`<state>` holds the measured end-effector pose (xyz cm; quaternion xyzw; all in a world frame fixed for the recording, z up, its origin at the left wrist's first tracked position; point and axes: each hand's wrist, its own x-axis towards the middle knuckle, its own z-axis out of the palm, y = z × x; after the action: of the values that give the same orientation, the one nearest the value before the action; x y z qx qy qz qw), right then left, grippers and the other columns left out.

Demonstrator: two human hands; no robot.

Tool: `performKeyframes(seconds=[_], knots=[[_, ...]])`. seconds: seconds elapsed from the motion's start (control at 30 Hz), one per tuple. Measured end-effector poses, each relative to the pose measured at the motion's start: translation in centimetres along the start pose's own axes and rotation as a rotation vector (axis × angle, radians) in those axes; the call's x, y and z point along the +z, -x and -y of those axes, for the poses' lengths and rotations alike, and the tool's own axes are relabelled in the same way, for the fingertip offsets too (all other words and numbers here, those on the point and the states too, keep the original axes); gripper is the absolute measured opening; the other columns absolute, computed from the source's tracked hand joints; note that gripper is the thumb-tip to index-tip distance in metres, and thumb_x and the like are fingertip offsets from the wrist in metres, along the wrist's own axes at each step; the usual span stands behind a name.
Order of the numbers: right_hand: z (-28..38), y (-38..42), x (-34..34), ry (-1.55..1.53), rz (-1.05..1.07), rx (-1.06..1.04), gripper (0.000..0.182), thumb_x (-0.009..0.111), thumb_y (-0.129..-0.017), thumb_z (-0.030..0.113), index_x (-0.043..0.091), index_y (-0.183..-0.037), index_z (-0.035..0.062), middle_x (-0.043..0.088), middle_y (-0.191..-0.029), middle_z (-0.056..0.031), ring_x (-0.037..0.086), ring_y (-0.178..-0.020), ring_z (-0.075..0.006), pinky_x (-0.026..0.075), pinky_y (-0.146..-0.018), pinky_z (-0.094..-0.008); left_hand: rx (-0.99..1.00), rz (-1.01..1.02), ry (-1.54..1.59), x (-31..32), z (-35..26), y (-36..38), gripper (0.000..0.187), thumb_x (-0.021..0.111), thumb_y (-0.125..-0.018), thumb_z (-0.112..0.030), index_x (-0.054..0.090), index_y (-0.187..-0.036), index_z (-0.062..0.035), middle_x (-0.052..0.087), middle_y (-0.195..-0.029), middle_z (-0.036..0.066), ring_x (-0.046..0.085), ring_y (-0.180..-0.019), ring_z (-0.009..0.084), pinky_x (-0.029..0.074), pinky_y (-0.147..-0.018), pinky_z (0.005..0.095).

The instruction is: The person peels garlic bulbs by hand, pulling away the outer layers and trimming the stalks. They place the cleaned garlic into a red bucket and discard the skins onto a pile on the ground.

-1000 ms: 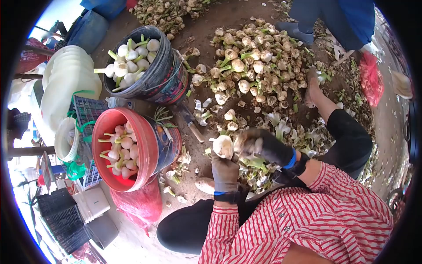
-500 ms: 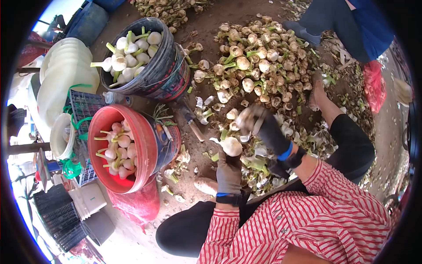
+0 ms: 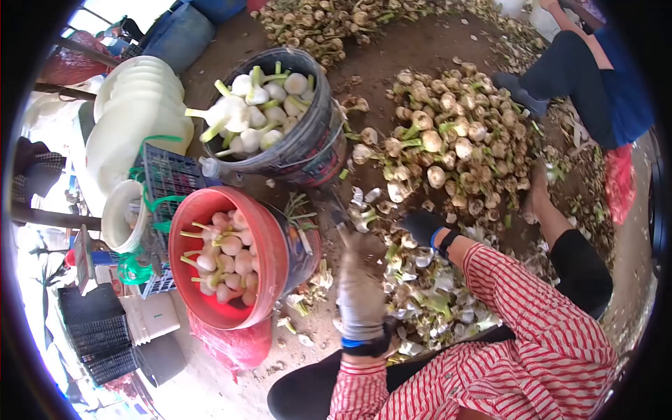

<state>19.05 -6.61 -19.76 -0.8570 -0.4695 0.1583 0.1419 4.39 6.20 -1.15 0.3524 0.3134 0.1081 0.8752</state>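
My left hand (image 3: 360,280), in a light grey glove, is smeared by motion beside the red-rimmed bucket; no garlic bulb shows in it. My right hand (image 3: 423,227), dark across the back of its glove, is over the garlic peels (image 3: 427,294), just below the heap of unpeeled garlic bulbs (image 3: 455,133). Its fingers are hidden. Clean white garlic bulbs (image 3: 276,91) with green stems fill the dark bucket (image 3: 308,154). Pinkish bulbs (image 3: 231,245) lie inside the tilted red-rimmed bucket (image 3: 269,301). A tool's handle (image 3: 343,231) lies partly behind my left hand.
Another person's leg (image 3: 574,77) reaches in at the upper right. More garlic (image 3: 329,21) is heaped at the back. On the left stand a blue plastic crate (image 3: 168,171), a white tub (image 3: 124,217) and black crates (image 3: 94,336). A red mesh sack (image 3: 231,343) lies under the red-rimmed bucket.
The white garlic bulb has left my left hand, which has swung upward. My right hand has drawn away from it toward the heap. The whole view has shifted.
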Motion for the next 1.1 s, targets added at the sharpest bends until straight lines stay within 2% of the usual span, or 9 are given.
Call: performKeyframes(seconds=[0.1,0.2,0.3,0.37,0.47,0.53,0.67,0.97,1.1], knots=[[-3.7,0.7,3.2,-0.043,-0.099,-0.018,0.042,0.055,-0.068,0.003,0.059,-0.109,0.0124,0.061,-0.089,-0.0167,0.058,-0.082,-0.0358,0.048,-0.070,-0.0422,0.014,0.079,-0.132,-0.6,2.8,0.3,0.041,0.048,-0.090,-0.030,0.046,-0.125,-0.0080,0.056,-0.110,0.007,0.054,-0.101,0.0176,0.041,-0.087,0.0319],[-4.3,4.6,0.7,-0.399,-0.157,0.528,0.036,0.051,-0.075,0.007,0.058,-0.110,0.0067,0.064,-0.082,-0.0150,0.058,-0.074,-0.0366,0.048,-0.064,-0.0401,0.067,0.114,-0.433,-1.8,5.4,-0.1,0.043,0.047,-0.091,-0.027,0.043,-0.127,-0.0046,0.050,-0.120,0.010,0.049,-0.111,0.0199,0.039,-0.092,0.0325],[3.1,8.5,-7.8,-1.956,-0.189,0.482,0.032,0.053,-0.087,0.022,0.051,-0.115,0.0076,0.062,-0.098,-0.0044,0.062,-0.084,-0.0175,0.051,-0.068,-0.0322,0.242,0.087,-0.752,0.1,7.3,-0.3,0.061,0.065,-0.077,-0.010,0.036,-0.130,0.0015,0.038,-0.132,0.018,0.042,-0.119,0.0259,0.038,-0.097,0.0327],[3.4,9.2,-3.9,-2.172,-0.090,0.376,0.035,0.052,-0.089,0.022,0.049,-0.120,0.0075,0.059,-0.106,-0.0047,0.061,-0.090,-0.0189,0.051,-0.075,-0.0333,0.293,0.157,-0.739,-0.2,9.2,-0.6,0.066,0.067,-0.073,-0.004,0.035,-0.131,-0.0001,0.037,-0.133,0.016,0.040,-0.120,0.0237,0.035,-0.099,0.0315],[6.5,10.6,-6.8,-2.222,-0.156,0.360,0.039,0.053,-0.088,0.025,0.048,-0.120,0.0048,0.059,-0.107,-0.0040,0.060,-0.090,-0.0186,0.050,-0.077,-0.0310,0.265,0.239,-0.523,0.3,9.1,-0.1,0.070,0.067,-0.071,0.005,0.031,-0.132,0.0029,0.049,-0.114,0.011,0.055,-0.093,0.0147,0.047,-0.082,0.0230],[6.2,11.2,-8.1,-1.568,-0.488,0.187,0.041,0.055,-0.086,0.026,0.049,-0.118,0.0012,0.059,-0.106,-0.0064,0.059,-0.089,-0.0174,0.048,-0.078,-0.0285,0.286,0.222,-0.573,0.8,8.4,0.7,0.068,0.068,-0.071,0.003,0.033,-0.130,0.0034,0.049,-0.114,0.011,0.055,-0.093,0.0146,0.047,-0.083,0.0237],[5.8,11.4,-11.0,-0.750,-0.243,0.064,0.037,0.059,-0.084,0.026,0.053,-0.110,0.0001,0.060,-0.097,-0.0123,0.061,-0.086,-0.0215,0.048,-0.075,-0.0305,0.498,0.165,-0.956,2.0,7.0,2.3,0.067,0.075,-0.063,-0.003,0.045,-0.123,0.0008,0.046,-0.112,0.010,0.051,-0.098,0.0177,0.045,-0.087,0.0273],[5.9,11.9,-9.8,-1.142,-0.252,0.107,0.035,0.058,-0.080,0.011,0.052,-0.112,-0.0016,0.062,-0.089,-0.0158,0.060,-0.079,-0.0235,0.048,-0.071,-0.0326,0.490,0.194,-1.233,1.7,5.9,3.2,0.069,0.077,-0.058,-0.004,0.050,-0.121,-0.0004,0.049,-0.109,0.012,0.051,-0.100,0.0208,0.044,-0.088,0.0298],[4.8,12.7,-10.3,-0.862,-0.249,0.156,0.034,0.057,-0.075,0.004,0.055,-0.109,-0.0014,0.063,-0.093,-0.0135,0.060,-0.081,-0.0227,0.048,-0.073,-0.0312,0.062,0.346,-0.569,0.5,6.2,2.7,0.063,0.074,-0.069,-0.014,0.046,-0.122,0.0048,0.056,-0.108,0.013,0.056,-0.098,0.0203,0.045,-0.087,0.0318]])
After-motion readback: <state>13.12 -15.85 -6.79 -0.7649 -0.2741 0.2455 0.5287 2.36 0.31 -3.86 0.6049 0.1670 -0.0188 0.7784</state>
